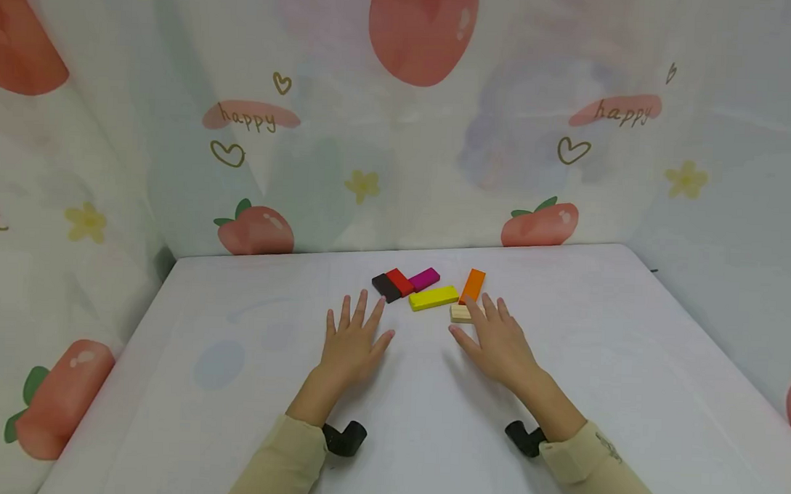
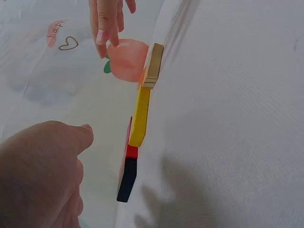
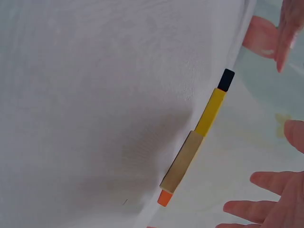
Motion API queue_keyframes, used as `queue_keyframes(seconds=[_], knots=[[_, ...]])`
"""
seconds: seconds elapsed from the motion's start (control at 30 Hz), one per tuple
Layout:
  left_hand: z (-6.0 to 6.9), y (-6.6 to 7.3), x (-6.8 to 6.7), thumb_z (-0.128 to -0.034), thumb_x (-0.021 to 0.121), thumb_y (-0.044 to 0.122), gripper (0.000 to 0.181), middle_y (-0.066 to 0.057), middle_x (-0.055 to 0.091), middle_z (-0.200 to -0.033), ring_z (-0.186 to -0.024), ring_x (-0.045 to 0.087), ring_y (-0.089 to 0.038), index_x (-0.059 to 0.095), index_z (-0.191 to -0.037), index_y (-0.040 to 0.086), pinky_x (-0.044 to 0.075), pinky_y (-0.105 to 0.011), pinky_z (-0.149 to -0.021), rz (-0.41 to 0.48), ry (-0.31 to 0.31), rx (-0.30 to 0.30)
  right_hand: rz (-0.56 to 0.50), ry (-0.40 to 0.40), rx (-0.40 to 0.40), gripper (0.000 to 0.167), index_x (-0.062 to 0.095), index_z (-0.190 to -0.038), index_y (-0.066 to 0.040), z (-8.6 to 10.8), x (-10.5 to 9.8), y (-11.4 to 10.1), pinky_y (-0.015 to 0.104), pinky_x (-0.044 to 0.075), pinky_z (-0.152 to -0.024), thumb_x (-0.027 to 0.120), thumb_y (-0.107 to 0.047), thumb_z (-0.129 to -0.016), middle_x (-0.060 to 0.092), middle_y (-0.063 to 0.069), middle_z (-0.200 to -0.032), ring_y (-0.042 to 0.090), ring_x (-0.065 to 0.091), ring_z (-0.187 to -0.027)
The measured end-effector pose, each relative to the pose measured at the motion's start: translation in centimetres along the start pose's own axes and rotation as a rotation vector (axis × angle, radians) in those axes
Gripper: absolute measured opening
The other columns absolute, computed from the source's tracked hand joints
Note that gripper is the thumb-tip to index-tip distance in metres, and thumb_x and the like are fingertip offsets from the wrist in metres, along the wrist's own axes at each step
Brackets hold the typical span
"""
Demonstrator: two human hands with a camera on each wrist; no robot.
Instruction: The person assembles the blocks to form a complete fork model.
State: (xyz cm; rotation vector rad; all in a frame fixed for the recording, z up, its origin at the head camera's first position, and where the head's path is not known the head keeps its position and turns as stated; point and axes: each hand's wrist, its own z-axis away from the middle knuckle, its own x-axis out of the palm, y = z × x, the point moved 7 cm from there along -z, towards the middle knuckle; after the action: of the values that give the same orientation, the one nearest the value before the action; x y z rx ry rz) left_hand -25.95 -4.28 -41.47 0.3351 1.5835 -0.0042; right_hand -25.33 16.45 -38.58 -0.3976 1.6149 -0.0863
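Observation:
My left hand [image 1: 353, 347] hovers over the white table with its fingers spread, nearest the black block [image 1: 386, 288]. Against that block lies a red block [image 1: 400, 282], and a magenta block [image 1: 424, 279] touches the red one's far side. A yellow block [image 1: 434, 298] lies in front of these. My right hand [image 1: 502, 344], fingers also spread, is above the table and partly covers a plain wooden block [image 1: 461, 313]. Behind the wooden block an orange block [image 1: 472, 286] points away from me. Neither hand holds anything. Shadows below both hands show in the wrist views.
The white table [image 1: 232, 430] ends at a patterned cloth wall [image 1: 399, 152] just behind the blocks. More printed cloth hangs at the left and right sides. Each wrist wears a black camera mount [image 1: 346, 439] under a beige sleeve [image 1: 283, 454].

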Motion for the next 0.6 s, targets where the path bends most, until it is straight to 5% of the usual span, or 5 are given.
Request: queue_keyframes(seconds=[0.43, 0.6], knots=[[-1.9, -0.1, 1.4, -0.0937, 0.032, 0.054, 0.063, -0.004, 0.008, -0.153, -0.139, 0.003, -0.029, 0.015, -0.148, 0.027, -0.001, -0.057, -0.106, -0.051, -0.044, -0.014, 0.002, -0.037, 0.009, 0.063, 0.036, -0.139, 0.000, -1.2, 0.5, 0.5, 0.063, 0.021, -0.099, 0.049, -0.042, -0.093, 0.027, 0.031, -0.141, 0.051, 0.018, -0.129], [-2.8, 0.5, 1.8, -0.0941, 0.034, 0.052, 0.064, -0.007, 0.011, -0.153, -0.139, 0.005, -0.027, 0.017, -0.148, 0.024, 0.003, -0.051, -0.109, -0.029, -0.019, 0.040, 0.035, -0.037, 0.001, 0.064, 0.038, -0.136, 0.003, -1.8, 0.3, 1.0, 0.063, 0.025, -0.098, 0.054, -0.038, -0.091, 0.029, 0.033, -0.139, 0.051, 0.023, -0.127]])
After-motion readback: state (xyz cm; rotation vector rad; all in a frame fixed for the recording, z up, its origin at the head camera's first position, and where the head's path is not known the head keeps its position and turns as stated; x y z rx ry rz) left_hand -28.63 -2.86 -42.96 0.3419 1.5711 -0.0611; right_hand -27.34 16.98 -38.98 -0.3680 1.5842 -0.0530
